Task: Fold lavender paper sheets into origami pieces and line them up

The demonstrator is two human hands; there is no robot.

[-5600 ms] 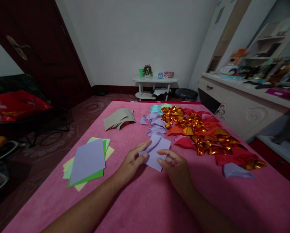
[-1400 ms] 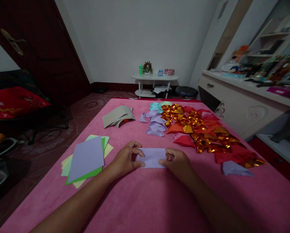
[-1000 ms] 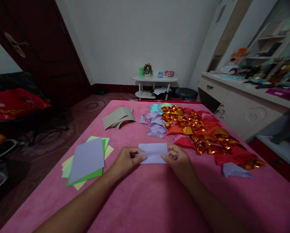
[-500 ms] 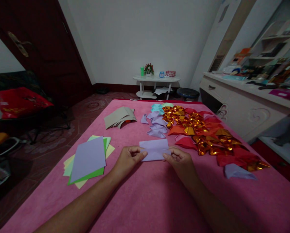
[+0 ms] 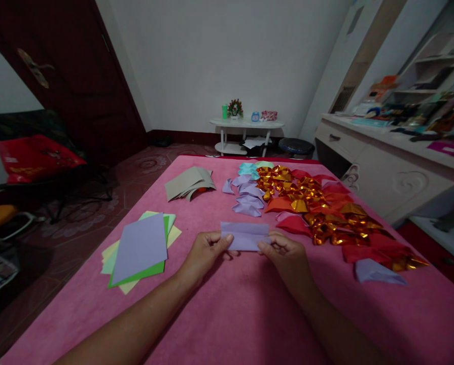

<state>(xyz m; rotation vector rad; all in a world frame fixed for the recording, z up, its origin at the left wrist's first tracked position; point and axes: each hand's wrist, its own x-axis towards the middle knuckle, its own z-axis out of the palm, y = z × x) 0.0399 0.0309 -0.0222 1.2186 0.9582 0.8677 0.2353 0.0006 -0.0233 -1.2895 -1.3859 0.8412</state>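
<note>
A small lavender sheet of paper (image 5: pixel 245 236), creased lengthwise, is held by its two ends just above the pink tabletop. My left hand (image 5: pixel 208 249) pinches its left end, thumb on top and fingers underneath. At the right end, my right hand (image 5: pixel 286 252) grips the paper between thumb and fingers. Beyond it lie several folded lavender paper pieces (image 5: pixel 249 197). Shiny gold folded pieces (image 5: pixel 287 187) and red ones (image 5: pixel 293 223) spread out to the right.
On the left of the pink table (image 5: pixel 219 314) lies a stack of coloured sheets, lavender on top (image 5: pixel 141 248). Grey-brown sheets (image 5: pixel 190 182) are fanned behind it. A white dresser (image 5: pixel 379 172) stands at the right, and a small white table (image 5: pixel 245 123) by the wall.
The paper's raised back part has come lower and its crease looks flatter. Fingers of my left hand now show beneath its front edge. The whole view has shifted slightly.
</note>
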